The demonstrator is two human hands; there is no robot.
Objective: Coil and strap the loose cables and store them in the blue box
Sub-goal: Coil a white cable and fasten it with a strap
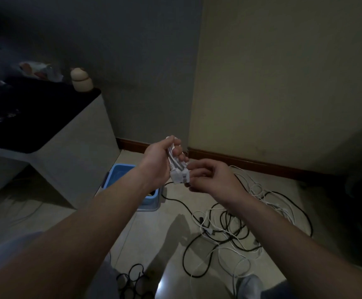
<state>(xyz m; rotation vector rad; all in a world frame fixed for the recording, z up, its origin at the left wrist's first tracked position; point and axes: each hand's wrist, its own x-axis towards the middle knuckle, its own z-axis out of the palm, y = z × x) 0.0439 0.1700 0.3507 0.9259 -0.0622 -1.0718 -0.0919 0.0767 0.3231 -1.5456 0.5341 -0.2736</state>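
View looking down from a person's head at both bare forearms, reaching forward over a pale tiled floor (165,229) in a dim room.

Nearest, at 6 o'clock, a small coil of black cable (132,279) lies on the floor. A grey shoe (249,283) shows at 5 o'clock.

Further out, from 5 to 3 o'clock, a tangle of loose cables (236,225), black and white, sprawls across the floor under the right forearm.

At the centre of the view, the left hand (157,162) is raised with its fingers and thumb wrapped around a white cable bundle (176,169). The bundle is folded into a short hank, and its plugs hang at the lower end. The right hand (214,178) is just beside it at 3 o'clock. Its fingers are curled and the fingertips pinch the plug end of the bundle.

Below and behind the left wrist, at 8 o'clock from the hands, the blue box (148,200) stands on the floor, partly hidden by the forearm. What it holds cannot be made out.

At 10 o'clock a dark-topped surface (35,117) carries a beige container (81,82) at its far corner, along with blurred clutter.

Farthest, a brown baseboard (251,164) runs along the walls.
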